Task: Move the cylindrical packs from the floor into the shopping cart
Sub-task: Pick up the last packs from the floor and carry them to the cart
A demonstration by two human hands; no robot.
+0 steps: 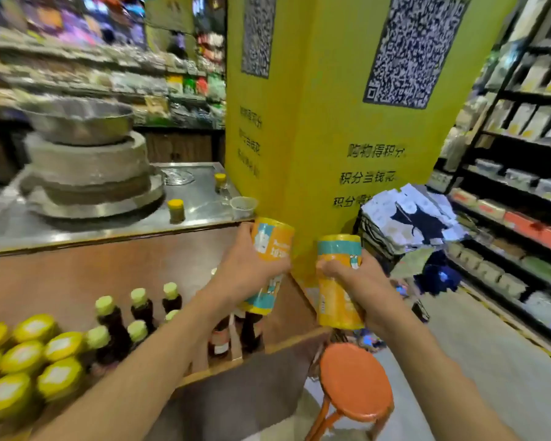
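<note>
In the left hand [245,268] one orange-and-teal cylindrical pack [269,249] is gripped, fingers wrapped round its middle; a second orange-and-teal cylindrical pack [339,281] is clamped the same way in the right hand [360,281]. Both are held well off the floor, just above an orange round stool [355,381] and beside a steel tabletop [201,202]. No shopping cart is visible, so the drop-off is judged still pending.

Both arms outstretched, left hand [252,268] and right hand [360,281] raised, fingers curled
</note>
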